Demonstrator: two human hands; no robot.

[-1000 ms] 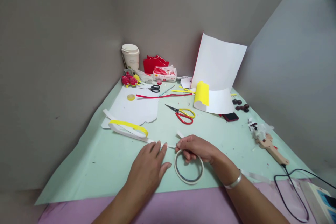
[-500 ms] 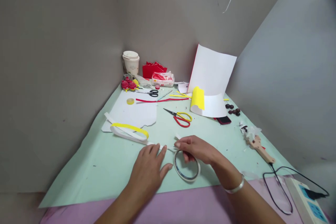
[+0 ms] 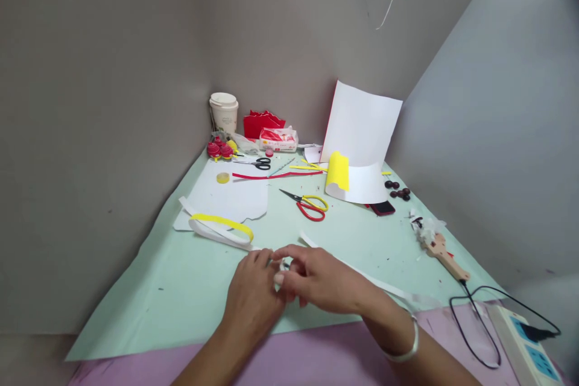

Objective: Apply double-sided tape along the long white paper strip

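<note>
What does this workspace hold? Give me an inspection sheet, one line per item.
Surface: pale green paper sheet over pink cloth.
Job's things: white paper strip; yellow-and-white paper band.
Clutter: red-and-yellow scissors, black scissors, white lidded cup, curled white sheet, red phone.
Hands: left hand and right hand meet at the strip's end.
Cables: black cord to white power strip.
Surroundings: grey partition walls.
</note>
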